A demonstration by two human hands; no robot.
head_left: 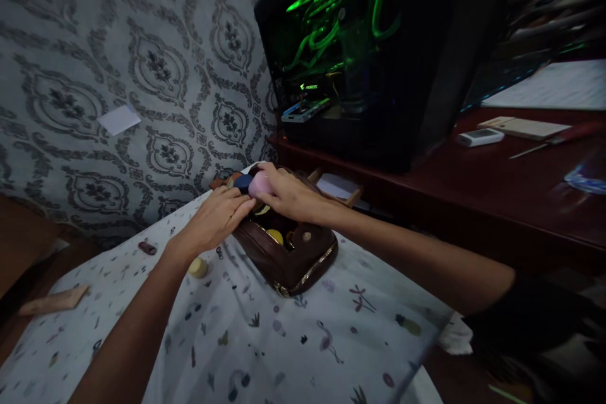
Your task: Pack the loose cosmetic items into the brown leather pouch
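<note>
A dark brown leather bag [265, 252] with gold zips lies open on the patterned cloth. My right hand [286, 192] reaches over its far part, the thumb and fingers closed around a pink rounded object [260, 184] whose kind I cannot make out. On the near left rim of the bag rests my left hand [218, 214], its fingers bent over the edge and their tips partly hidden. A dark blue round item [243, 184] sits beside the pink one. Inside the bag's opening shows something yellow [275, 237].
A small pale yellow cylinder [197, 267] and a dark reddish small item [147, 247] lie on the cloth [265, 341]. Behind stands a computer case [350, 76] with green lights on a red-brown desk [473, 183]. An open drawer [337, 187] juts out near the bag.
</note>
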